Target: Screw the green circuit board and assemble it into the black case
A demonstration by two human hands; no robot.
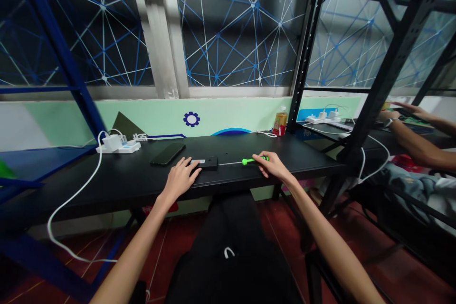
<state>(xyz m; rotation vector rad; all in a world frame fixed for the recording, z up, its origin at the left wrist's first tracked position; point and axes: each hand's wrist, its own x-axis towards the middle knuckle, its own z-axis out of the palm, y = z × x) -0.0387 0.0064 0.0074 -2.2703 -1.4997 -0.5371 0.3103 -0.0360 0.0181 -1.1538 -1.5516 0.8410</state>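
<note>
Head view showed me a black tabletop (pixel 121 175) running across under both hands. Left hand (pixel 180 175) lay open, fingers loosely spread on the left part of a small black box (pixel 213 163); right hand (pixel 273 166) was curled round a green-and-black screwdriver (pixel 250 160), its shaft pointing at the box's right end, between the hands. Whether the tip touched, I couldn't tell.

Just beyond the left hand I saw a dark phone (pixel 168 154), and further left a white power strip (pixel 119 147) with a white cable (pixel 73 194) looping down. Past the right hand, a bottle (pixel 280 122) stood near the pale green wall (pixel 160 114). Patterned windows (pixel 238 28) rose beyond both hands; red floor tiles (pixel 156 247) showed below. Well to the right, beyond a black metal frame (pixel 386 57), I made out a co-worker's arm (pixel 420 140).
</note>
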